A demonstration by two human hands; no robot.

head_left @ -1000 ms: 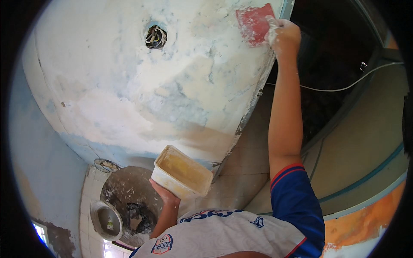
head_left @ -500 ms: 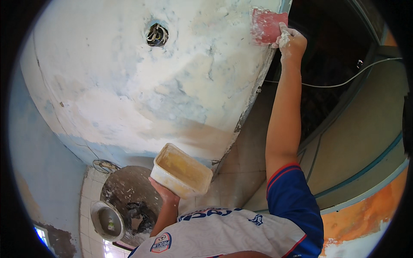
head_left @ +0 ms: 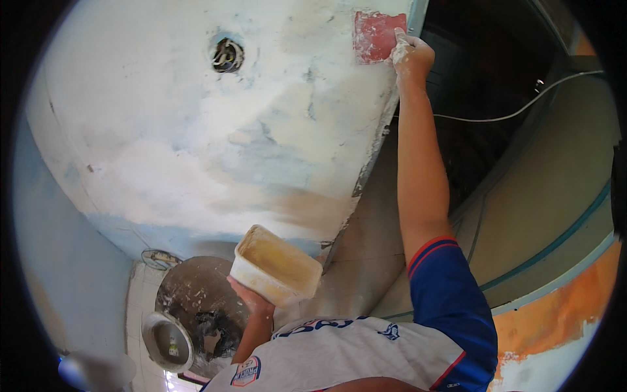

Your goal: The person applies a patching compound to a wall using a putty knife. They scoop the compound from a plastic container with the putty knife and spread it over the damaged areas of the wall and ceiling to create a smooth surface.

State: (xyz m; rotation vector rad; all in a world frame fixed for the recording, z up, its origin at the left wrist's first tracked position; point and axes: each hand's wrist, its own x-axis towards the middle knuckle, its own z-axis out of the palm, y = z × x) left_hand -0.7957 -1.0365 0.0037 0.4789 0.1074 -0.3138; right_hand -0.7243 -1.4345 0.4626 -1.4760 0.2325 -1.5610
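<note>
Head view, read from left to right. At lower left, a round metal bowl [head_left: 168, 341] lies on the floor beside a dark, mortar-stained patch [head_left: 196, 300]. Just right of it, the left hand [head_left: 251, 302] is closed under a rectangular cream plastic tub [head_left: 277, 266], gripping it from below; the tub is tilted, its open mouth faces the camera, and its inside is coated with pale filler. Above, a large wall surface [head_left: 196, 144] is covered in patchy white and bluish filler, with a round hole [head_left: 227, 55] showing wires near the top. At the wall's upper right edge, a red flat scraper blade [head_left: 379, 36] lies pressed against the plaster, close to the corner of the wall. The right hand [head_left: 411, 55], dusted white, is closed on the scraper's right side, gripping it, with the arm stretched straight up from a blue sleeve [head_left: 450, 307] trimmed in red. Farther right, a thin cable [head_left: 496, 117] crosses a dark opening, and an orange-painted band [head_left: 555, 307] runs along the lower right.
</note>
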